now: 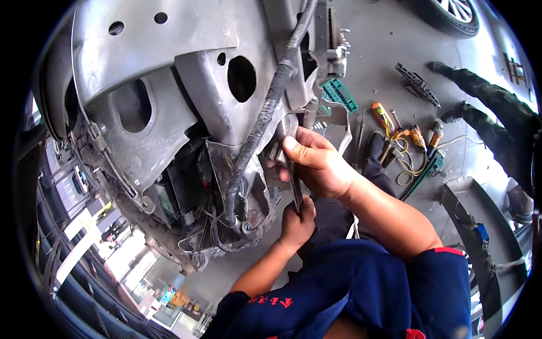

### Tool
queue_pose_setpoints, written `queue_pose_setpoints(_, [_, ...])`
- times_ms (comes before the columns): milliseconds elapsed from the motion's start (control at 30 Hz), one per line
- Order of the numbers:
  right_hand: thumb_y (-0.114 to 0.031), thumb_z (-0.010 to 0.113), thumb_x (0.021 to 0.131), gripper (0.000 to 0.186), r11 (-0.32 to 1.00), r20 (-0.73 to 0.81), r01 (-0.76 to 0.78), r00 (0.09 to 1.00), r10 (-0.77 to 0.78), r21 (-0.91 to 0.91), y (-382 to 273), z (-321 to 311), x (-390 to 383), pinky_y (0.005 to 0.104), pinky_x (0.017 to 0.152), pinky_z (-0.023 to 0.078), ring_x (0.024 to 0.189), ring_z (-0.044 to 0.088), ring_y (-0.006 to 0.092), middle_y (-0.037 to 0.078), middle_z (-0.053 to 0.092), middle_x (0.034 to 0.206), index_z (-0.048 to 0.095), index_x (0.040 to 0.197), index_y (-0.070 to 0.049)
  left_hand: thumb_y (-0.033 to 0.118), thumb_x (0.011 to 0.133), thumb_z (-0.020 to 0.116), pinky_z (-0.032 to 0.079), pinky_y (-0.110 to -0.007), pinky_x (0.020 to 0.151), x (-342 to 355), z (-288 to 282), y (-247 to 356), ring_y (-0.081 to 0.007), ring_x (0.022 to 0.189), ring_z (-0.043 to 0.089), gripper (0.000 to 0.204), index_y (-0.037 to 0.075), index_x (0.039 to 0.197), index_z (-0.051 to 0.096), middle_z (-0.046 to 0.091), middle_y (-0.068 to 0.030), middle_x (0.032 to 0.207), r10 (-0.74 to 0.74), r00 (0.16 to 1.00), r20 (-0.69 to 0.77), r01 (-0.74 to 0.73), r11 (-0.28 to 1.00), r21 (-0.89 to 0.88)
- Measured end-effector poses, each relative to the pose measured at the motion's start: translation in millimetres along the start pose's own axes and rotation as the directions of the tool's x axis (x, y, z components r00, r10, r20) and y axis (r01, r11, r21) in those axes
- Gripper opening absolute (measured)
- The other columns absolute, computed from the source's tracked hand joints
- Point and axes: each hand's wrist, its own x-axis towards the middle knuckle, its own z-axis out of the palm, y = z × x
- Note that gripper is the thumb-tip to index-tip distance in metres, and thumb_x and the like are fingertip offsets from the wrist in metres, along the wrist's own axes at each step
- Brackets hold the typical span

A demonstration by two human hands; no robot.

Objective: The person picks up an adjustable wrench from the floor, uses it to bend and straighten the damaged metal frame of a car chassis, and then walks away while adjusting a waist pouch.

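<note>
My right hand is closed on a grey metal piece at the edge of a stripped vehicle's metal body, its thumb pressed on the piece. Below it my left hand grips the lower end of a flat metal bar that runs up under my right hand. A thick corrugated cable crosses the body just left of my hands. Whether the bar and the upper piece are joined I cannot tell.
Power tools with yellow cables, a teal tool case and a black part lie on the grey floor. Another person's camouflage-clad legs are at right, near a long metal trough. A wheel is at top right.
</note>
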Motion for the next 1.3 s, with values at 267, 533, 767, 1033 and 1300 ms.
queue_pose_setpoints(267, [-0.034,0.056,0.104,0.029,0.985,-0.078,0.042,0.997,-0.029,0.169,2.7,30.9,-8.1,0.0224,0.058,0.043,0.064,0.056,0.0086,0.005,0.067,0.090,0.059,0.104,-0.006,0.022,0.107,0.044,0.037,-0.034,0.052,-41.9,-19.4,42.3,-0.0144,0.051,0.047,0.042,0.004,0.068,0.048,0.048,-0.0031,0.056,-0.242,0.961,0.131,0.256,0.962,-0.100])
queue_pose_setpoints(533, [-0.035,0.057,0.104,0.026,0.988,-0.296,0.056,0.955,-0.011,0.143,5.4,53.3,-12.4,0.0225,0.059,0.042,0.063,0.052,0.0085,0.002,0.065,0.085,0.058,0.101,-0.009,0.023,0.108,0.044,0.036,-0.032,0.050,-51.8,-37.1,70.8,-0.0125,0.050,0.045,0.043,0.004,0.070,0.047,0.047,-0.0011,0.057,-0.253,0.942,0.220,0.276,0.958,-0.082])
queue_pose_setpoints(767, [-0.035,0.055,0.104,0.025,0.975,-0.367,0.050,0.930,0.034,0.217,-0.8,61.1,-16.8,0.0218,0.058,0.043,0.063,0.051,0.0074,0.001,0.063,0.084,0.058,0.102,-0.010,0.029,0.108,0.044,0.030,-0.027,0.040,-63.9,-41.8,95.2,-0.0096,0.044,0.034,0.039,0.010,0.074,0.038,0.036,0.0001,0.057,-0.269,0.920,0.286,0.317,0.939,-0.135])
queue_pose_setpoints(1033, [-0.035,0.054,0.104,0.028,0.982,-0.127,-0.009,0.991,0.034,0.187,21.4,13.1,-8.9,0.0280,0.071,0.048,0.078,0.058,0.0135,0.004,0.063,0.093,0.056,0.111,-0.008,0.024,0.105,0.044,0.037,-0.034,0.049,-35.0,-20.2,25.6,-0.0145,0.049,0.045,0.041,0.005,0.068,0.045,0.048,-0.0028,0.057,-0.187,0.982,-0.006,0.187,0.980,0.067])
queue_pose_setpoints(1300, [-0.040,0.051,0.105,0.031,0.996,-0.047,-0.062,0.997,0.065,0.062,40.4,4.8,-19.0,0.0318,0.073,0.049,0.075,0.059,0.0158,0.005,0.064,0.093,0.056,0.115,-0.011,0.029,0.106,0.046,0.025,-0.025,0.042,-60.8,-3.6,33.1,-0.0062,0.045,0.030,0.040,0.010,0.071,0.040,0.034,0.0044,0.057,-0.277,0.956,0.101,0.294,0.882,-0.368])
